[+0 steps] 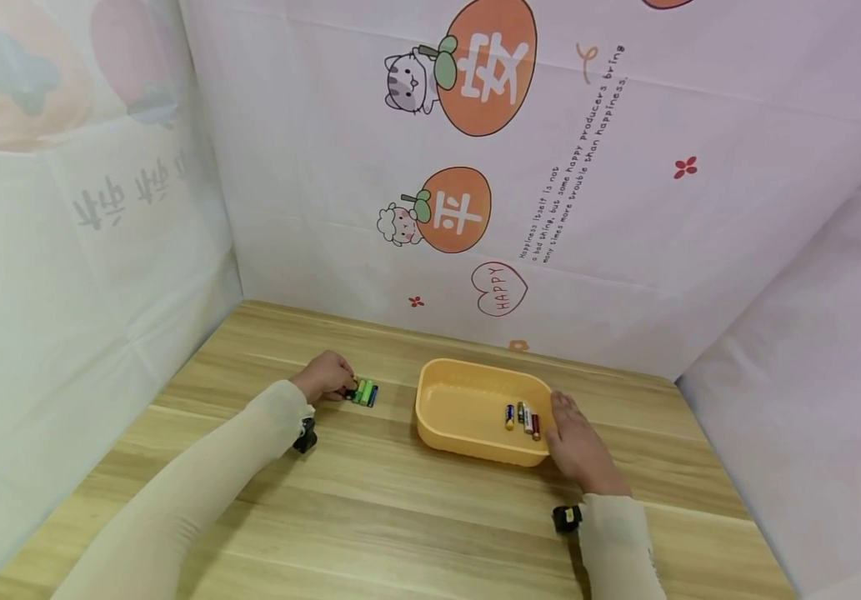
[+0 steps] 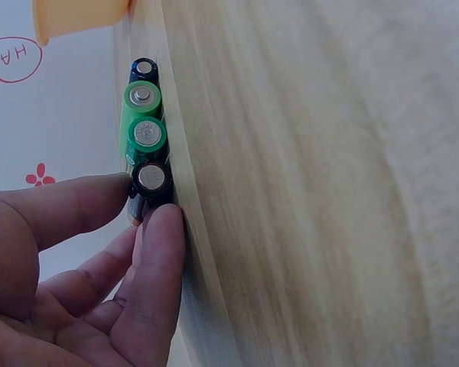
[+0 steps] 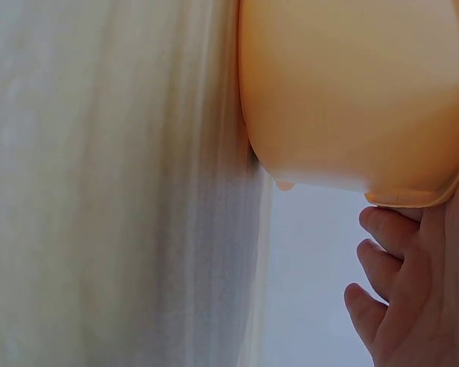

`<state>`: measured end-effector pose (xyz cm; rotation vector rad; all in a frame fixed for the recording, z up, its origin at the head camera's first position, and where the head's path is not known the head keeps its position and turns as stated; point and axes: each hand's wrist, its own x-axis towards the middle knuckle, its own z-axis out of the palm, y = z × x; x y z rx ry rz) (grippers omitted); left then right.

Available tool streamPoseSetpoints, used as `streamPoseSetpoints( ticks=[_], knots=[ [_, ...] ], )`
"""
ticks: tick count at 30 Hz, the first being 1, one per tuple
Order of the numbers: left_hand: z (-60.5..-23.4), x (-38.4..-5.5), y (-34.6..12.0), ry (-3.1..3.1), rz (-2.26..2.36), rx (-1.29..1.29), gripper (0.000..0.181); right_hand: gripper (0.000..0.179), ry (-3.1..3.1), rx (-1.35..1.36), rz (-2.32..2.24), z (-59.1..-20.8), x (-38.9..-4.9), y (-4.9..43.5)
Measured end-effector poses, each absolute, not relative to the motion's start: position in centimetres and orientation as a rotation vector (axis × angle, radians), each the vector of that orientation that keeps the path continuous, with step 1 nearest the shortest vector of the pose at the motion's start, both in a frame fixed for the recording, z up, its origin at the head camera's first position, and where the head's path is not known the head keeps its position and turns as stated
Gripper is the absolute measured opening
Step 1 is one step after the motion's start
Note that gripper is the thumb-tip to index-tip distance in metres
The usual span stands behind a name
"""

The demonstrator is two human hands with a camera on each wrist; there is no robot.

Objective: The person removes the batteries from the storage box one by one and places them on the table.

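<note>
In the head view a short row of batteries [image 1: 366, 392] lies on the table left of the yellow plastic basin [image 1: 441, 437]. My left hand [image 1: 327, 377] is at the row's left end. In the left wrist view its thumb and a finger pinch a black battery [image 2: 151, 177]. Beside that lie a dark green battery [image 2: 147, 133], a light green battery [image 2: 141, 96] and a thinner dark blue one [image 2: 144, 69]. My right hand [image 1: 583, 446] rests against the basin's right rim, its fingers extended along it. Several batteries [image 1: 528, 418] lie inside the basin's right part.
The wooden table [image 1: 370, 517] runs back to a white printed cloth [image 1: 310, 167]. Similar cloth hangs along the left and right sides. A black wrist camera [image 1: 306, 435] sits on the left wrist, another camera [image 1: 568, 519] on the right.
</note>
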<state>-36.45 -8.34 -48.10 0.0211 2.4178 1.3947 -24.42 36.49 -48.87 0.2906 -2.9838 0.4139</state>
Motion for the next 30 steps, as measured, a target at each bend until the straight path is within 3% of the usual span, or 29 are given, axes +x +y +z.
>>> streamPoseSetpoints(
  ticks=[30],
  knots=[
    [-47.9, -36.1, -9.2, 2.41, 1.415, 0.036, 0.023, 0.059, -3.01, 0.272, 0.428, -48.5, -24.3, 36.5]
  ],
)
